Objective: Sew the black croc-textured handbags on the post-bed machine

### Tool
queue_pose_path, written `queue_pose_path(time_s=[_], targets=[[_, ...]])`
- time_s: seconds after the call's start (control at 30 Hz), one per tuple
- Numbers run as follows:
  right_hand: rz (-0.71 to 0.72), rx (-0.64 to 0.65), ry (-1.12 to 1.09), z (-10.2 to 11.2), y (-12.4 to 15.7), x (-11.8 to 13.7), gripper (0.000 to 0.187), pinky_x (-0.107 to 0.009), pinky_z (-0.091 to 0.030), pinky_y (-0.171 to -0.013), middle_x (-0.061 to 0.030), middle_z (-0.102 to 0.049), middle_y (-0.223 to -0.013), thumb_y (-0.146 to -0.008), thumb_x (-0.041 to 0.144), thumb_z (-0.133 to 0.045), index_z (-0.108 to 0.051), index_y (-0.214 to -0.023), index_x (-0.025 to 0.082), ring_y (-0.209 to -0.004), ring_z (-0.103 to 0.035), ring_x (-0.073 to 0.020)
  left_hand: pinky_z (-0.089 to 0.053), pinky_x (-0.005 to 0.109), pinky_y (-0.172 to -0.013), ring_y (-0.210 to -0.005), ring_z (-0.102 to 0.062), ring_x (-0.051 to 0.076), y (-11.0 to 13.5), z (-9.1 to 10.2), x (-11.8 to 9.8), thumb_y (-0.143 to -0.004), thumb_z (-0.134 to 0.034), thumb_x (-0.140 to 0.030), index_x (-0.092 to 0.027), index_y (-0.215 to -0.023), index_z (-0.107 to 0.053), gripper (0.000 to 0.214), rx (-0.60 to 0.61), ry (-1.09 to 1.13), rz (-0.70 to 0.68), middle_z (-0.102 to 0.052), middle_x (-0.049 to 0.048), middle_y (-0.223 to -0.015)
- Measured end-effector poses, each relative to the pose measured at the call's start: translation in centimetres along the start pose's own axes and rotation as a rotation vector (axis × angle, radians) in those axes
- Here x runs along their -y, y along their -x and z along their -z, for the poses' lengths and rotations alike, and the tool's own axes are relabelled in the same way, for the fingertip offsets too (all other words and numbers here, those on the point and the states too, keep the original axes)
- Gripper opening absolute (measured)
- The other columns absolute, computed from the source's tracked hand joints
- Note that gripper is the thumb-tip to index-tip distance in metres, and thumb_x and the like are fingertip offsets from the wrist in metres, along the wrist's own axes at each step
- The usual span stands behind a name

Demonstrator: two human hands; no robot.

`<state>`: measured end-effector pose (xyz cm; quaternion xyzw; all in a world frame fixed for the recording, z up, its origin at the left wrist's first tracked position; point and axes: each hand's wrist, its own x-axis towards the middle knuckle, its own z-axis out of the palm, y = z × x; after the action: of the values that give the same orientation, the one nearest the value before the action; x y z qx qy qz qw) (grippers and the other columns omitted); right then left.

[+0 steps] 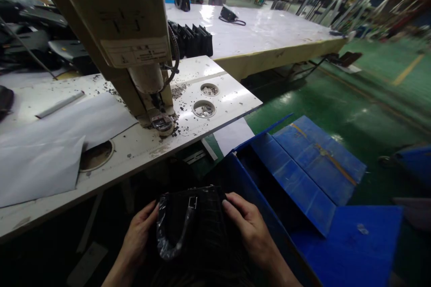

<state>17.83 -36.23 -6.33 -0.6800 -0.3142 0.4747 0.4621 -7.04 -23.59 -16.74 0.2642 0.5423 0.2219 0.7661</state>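
Observation:
A small black handbag (198, 219) with a crocodile-like texture, a metal buckle and a plastic-wrapped handle lies low in front of me, below the table's edge. My left hand (139, 233) grips its left side. My right hand (249, 228) holds its right side, fingers over the top corner. Both hands are closed on the bag.
A white worktable (222, 107) carries a beige press machine (134, 45), white paper sheets (43, 148), scattered punch scraps and round holes. An open blue plastic box (303, 175) stands to my right on the green floor. Several black bags (195, 38) sit behind the machine on a second table.

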Motion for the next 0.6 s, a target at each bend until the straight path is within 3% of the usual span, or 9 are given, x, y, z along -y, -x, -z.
queue_pose_path(time_s=[0.1,0.23,0.43,0.6], targets=[[-0.027,-0.005,-0.041,0.0,-0.3,-0.3,0.037,-0.034,-0.05,-0.086,-0.0045,-0.071,-0.101,-0.1,0.052,-0.058,-0.079,-0.11,0.024,-0.097,-0.064,-0.024,-0.061,0.025,-0.076,-0.092,-0.079,0.024,0.3,-0.1,0.3,-0.071,-0.091,-0.046,-0.018,-0.127,-0.072,0.065,-0.004,0.0,0.032,-0.082,0.0086,-0.108],[-0.107,-0.011,-0.21,0.2,-0.4,-1.3,0.037,-0.032,-0.05,-0.078,-0.0042,-0.07,-0.093,-0.096,0.054,-0.063,-0.08,-0.1,0.021,-0.092,-0.062,-0.0234,-0.061,0.025,-0.08,-0.097,-0.078,0.024,0.4,0.1,0.4,-0.066,-0.094,-0.046,-0.018,-0.123,-0.074,0.066,-0.036,-0.002,0.047,-0.083,0.0072,-0.104],[-0.197,-0.01,-0.428,0.0,-0.5,-2.0,0.032,-0.028,-0.048,-0.071,-0.0014,-0.069,-0.08,-0.093,0.05,-0.071,-0.08,-0.094,0.02,-0.077,-0.061,-0.0177,-0.06,0.023,-0.072,-0.08,-0.078,0.019,0.5,-0.1,0.2,-0.061,-0.096,-0.049,-0.018,-0.12,-0.075,0.07,-0.046,-0.003,0.04,-0.083,0.0052,-0.099],[-0.242,-0.036,-0.597,-0.1,-0.5,-2.4,0.028,-0.025,-0.044,-0.064,0.0013,-0.066,-0.072,-0.089,0.045,-0.076,-0.076,-0.079,0.019,-0.068,-0.058,-0.014,-0.061,0.023,-0.078,-0.092,-0.079,0.022,1.0,-0.1,0.2,-0.061,-0.097,-0.048,-0.019,-0.124,-0.074,0.073,-0.089,0.002,0.015,-0.083,0.0057,-0.104]])
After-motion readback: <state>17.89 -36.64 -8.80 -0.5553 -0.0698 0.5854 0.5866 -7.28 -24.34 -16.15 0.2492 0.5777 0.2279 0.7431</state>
